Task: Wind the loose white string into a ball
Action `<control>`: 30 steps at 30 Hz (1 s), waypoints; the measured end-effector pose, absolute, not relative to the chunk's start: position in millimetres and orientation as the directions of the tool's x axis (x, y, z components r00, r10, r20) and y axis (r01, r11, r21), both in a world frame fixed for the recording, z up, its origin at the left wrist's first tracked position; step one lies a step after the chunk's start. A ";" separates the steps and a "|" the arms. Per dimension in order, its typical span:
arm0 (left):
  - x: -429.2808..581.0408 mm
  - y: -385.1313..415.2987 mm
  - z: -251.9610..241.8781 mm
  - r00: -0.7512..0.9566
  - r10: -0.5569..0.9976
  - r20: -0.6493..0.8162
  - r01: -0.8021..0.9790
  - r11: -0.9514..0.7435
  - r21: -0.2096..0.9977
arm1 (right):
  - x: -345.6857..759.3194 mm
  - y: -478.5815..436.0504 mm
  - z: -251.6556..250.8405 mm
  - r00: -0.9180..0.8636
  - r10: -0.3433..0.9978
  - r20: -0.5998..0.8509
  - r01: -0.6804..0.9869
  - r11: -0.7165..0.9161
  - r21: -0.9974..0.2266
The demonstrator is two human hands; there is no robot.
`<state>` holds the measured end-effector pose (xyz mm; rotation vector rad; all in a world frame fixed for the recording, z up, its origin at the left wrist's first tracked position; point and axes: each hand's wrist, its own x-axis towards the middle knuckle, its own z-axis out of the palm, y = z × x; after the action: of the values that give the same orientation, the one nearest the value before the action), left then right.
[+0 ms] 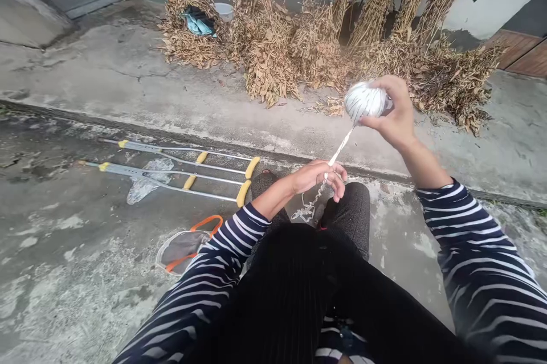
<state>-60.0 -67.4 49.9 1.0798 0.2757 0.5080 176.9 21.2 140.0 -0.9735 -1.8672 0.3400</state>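
A ball of white twine [364,102] is in my right hand [395,110], thumb and fingers curved round its right side. From the ball a taut white strand [341,148] slopes down to my left hand [318,176], whose fingers are bent round it. Below the left hand the loose, crinkled end of the strand [305,212] hangs between my knees. The ball is up and to the right of my left hand, above the concrete ledge.
Two crutches [205,177] with yellow pads lie on the ground at left, beside clear plastic [150,179]. Nearer is a grey bag [182,250] with orange handles. Dried plant bundles [273,45] line the wall, with a white basin [223,9] behind.
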 end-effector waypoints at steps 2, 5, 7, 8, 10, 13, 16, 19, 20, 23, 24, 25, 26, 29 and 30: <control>-64.6 -66.4 62.6 0.866 0.496 0.060 -0.289 0.399 0.870 | 177.1 19.7 117.8 -0.260 0.756 0.601 0.529 0.632 -0.566; -70.6 -59.1 80.9 0.847 0.528 0.066 -0.319 0.405 0.857 | 169.9 6.9 80.0 -0.307 0.796 0.521 0.526 0.598 -0.604; -73.2 -51.7 89.4 0.811 0.582 0.053 -0.330 0.382 0.863 | 162.8 -7.1 57.4 -0.323 0.836 0.444 0.489 0.549 -0.678; -73.9 -47.3 91.9 0.784 0.620 0.039 -0.331 0.365 0.870 | 159.3 -14.9 48.0 -0.333 0.857 0.394 0.469 0.513 -0.719; -73.7 -37.6 92.8 0.696 0.718 0.000 -0.327 0.318 0.890 | 152.8 -30.6 33.7 -0.363 0.886 0.290 0.437 0.437 -0.786; -69.7 -22.6 86.0 0.541 0.840 -0.050 -0.315 0.256 0.914 | 144.9 -51.2 23.5 -0.410 0.898 0.158 0.377 0.324 -0.868; -64.0 -12.5 77.2 0.481 0.874 -0.067 -0.323 0.248 0.914 | 138.4 -66.9 24.5 -0.443 0.896 0.013 0.275 0.149 -0.950; -59.3 -9.6 73.4 0.466 0.882 -0.076 -0.341 0.258 0.904 | 132.1 -77.9 30.6 -0.492 0.869 -0.061 0.119 -0.002 -0.993; -58.1 -9.6 73.3 0.465 0.882 -0.076 -0.349 0.262 0.900 | 129.8 -80.4 32.4 -0.503 0.862 -0.068 0.077 -0.034 -0.996; -55.9 -10.0 74.7 0.463 0.883 -0.076 -0.367 0.269 0.890 | 123.6 -84.6 34.2 -0.466 0.878 -0.115 0.115 -0.069 -0.991; -56.0 -9.6 75.4 0.454 0.888 -0.077 -0.367 0.265 0.892 | 122.3 -85.0 33.5 -0.428 0.895 -0.126 0.154 -0.066 -0.986; -56.7 -8.8 76.2 0.441 0.894 -0.077 -0.365 0.257 0.895 | 121.7 -85.0 32.3 -0.386 0.913 -0.132 0.190 -0.061 -0.980; -58.2 -7.4 77.2 0.423 0.903 -0.077 -0.360 0.246 0.900 | 121.9 -85.0 31.1 -0.350 0.928 -0.131 0.216 -0.056 -0.975; -69.6 0.2 80.0 0.371 0.925 -0.088 -0.311 0.213 0.926 | 128.9 -85.9 29.4 -0.308 0.946 -0.105 0.270 -0.019 -0.963; -76.0 4.1 80.4 0.374 0.923 -0.097 -0.278 0.211 0.937 | 133.2 -87.0 30.5 -0.313 0.944 -0.099 0.291 -0.004 -0.957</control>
<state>-76.0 4.1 80.4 1.0161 0.7917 0.9677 133.2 -87.0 30.5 -1.2904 -1.6530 1.3432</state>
